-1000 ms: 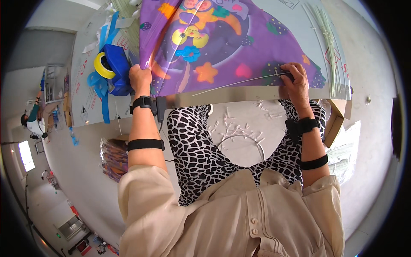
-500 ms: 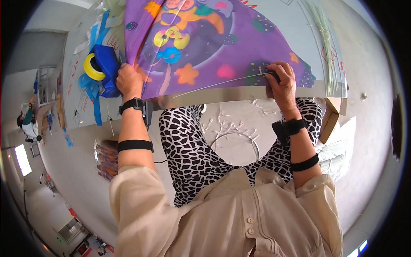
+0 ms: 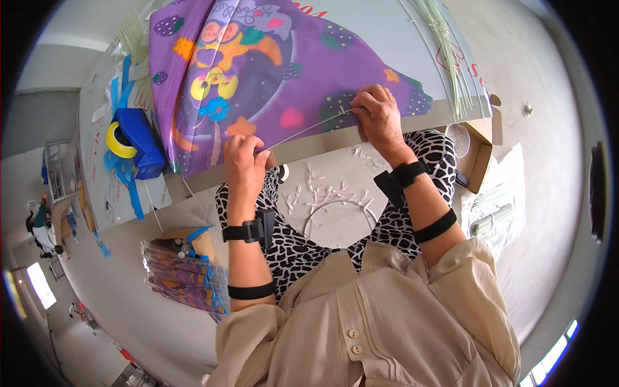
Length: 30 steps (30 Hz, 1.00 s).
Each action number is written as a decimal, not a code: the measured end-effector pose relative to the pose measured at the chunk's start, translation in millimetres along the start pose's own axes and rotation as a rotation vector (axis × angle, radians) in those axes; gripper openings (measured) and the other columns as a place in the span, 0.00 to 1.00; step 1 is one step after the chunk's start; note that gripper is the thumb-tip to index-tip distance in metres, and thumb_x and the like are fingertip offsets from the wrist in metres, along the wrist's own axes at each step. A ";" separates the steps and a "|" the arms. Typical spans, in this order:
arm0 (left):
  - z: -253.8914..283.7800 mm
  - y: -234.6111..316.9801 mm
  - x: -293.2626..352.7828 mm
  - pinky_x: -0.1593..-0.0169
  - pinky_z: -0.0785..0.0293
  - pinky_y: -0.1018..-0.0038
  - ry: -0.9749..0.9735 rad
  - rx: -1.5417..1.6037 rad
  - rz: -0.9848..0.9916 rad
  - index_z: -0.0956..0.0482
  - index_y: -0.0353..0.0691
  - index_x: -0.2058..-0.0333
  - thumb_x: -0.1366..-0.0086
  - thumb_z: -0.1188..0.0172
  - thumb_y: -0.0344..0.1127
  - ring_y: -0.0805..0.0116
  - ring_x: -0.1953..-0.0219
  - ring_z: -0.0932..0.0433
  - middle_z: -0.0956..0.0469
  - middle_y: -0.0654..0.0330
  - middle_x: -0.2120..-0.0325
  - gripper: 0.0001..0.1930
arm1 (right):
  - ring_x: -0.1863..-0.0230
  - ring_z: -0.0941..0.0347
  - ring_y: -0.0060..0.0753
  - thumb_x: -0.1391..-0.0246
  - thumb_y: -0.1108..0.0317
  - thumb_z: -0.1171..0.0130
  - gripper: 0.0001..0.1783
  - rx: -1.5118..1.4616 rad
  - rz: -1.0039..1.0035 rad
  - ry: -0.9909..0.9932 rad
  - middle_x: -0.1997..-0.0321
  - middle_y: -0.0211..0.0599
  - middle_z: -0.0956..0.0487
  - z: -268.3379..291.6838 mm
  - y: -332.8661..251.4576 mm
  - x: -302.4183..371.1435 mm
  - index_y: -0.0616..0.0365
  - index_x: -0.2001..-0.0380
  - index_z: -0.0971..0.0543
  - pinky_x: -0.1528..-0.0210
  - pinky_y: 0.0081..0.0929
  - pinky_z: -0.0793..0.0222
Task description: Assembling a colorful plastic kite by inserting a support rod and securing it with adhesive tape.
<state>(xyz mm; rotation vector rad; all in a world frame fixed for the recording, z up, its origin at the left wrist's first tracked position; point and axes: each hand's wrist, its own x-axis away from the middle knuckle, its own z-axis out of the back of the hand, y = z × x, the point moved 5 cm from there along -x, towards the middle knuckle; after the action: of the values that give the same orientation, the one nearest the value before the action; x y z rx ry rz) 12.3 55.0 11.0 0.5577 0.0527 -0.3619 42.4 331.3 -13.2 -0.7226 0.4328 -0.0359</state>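
While both hands (image 3: pixel 244 161) (image 3: pixel 379 116) pinch its near edge, purple kite (image 3: pixel 258 71) overhangs the table (image 3: pixel 412 39).

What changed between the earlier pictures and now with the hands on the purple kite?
The left hand slid inward along the kite's near edge, away from the blue tape dispenser, closing the gap to the right hand. The thin white rod now spans a shorter stretch between them. Both hands kept their grip at the edge; the dispenser stayed on the table.

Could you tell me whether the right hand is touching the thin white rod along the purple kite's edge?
Touching: the head view shows the right hand pinching the thin white rod.
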 end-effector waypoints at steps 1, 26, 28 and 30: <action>-2.5 5.3 1.3 0.57 0.33 0.63 0.011 -0.047 0.003 0.28 0.37 0.73 0.51 0.37 0.25 0.55 0.64 0.31 0.30 0.57 0.73 0.08 | 0.58 0.32 0.40 0.57 0.71 0.39 0.05 0.035 0.012 -0.005 0.64 0.30 0.27 0.0 -2.2 -0.9 0.52 0.73 0.23 0.55 0.36 0.37; -24.5 42.8 -16.9 0.38 0.42 0.53 0.083 -0.116 -0.196 0.26 0.41 0.73 0.49 0.39 0.25 0.56 0.64 0.29 0.30 0.60 0.75 0.06 | 0.59 0.33 0.34 0.56 0.67 0.43 0.03 0.161 0.074 0.082 0.67 0.26 0.28 -12.3 -27.9 13.6 0.47 0.74 0.24 0.53 0.34 0.43; -26.2 47.8 -18.7 0.41 0.39 0.55 0.078 -0.132 -0.189 0.26 0.41 0.73 0.48 0.38 0.25 0.56 0.63 0.29 0.29 0.61 0.74 0.06 | 0.58 0.34 0.33 0.57 0.67 0.43 0.03 0.156 0.070 0.092 0.67 0.26 0.28 -9.5 -28.6 15.0 0.47 0.74 0.24 0.51 0.34 0.44; -30.1 49.3 -19.6 0.50 0.36 0.59 0.073 -0.139 -0.204 0.26 0.41 0.72 0.47 0.39 0.26 0.56 0.63 0.30 0.29 0.61 0.73 0.05 | 0.58 0.34 0.33 0.57 0.67 0.42 0.03 0.148 0.060 0.100 0.67 0.26 0.29 -9.1 -28.0 15.2 0.48 0.74 0.24 0.50 0.34 0.44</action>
<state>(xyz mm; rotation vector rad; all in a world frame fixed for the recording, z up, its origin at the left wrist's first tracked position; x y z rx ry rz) 12.6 115.9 13.4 0.4282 0.2046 -0.5324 55.9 301.8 -6.8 -0.5628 0.5415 -0.0472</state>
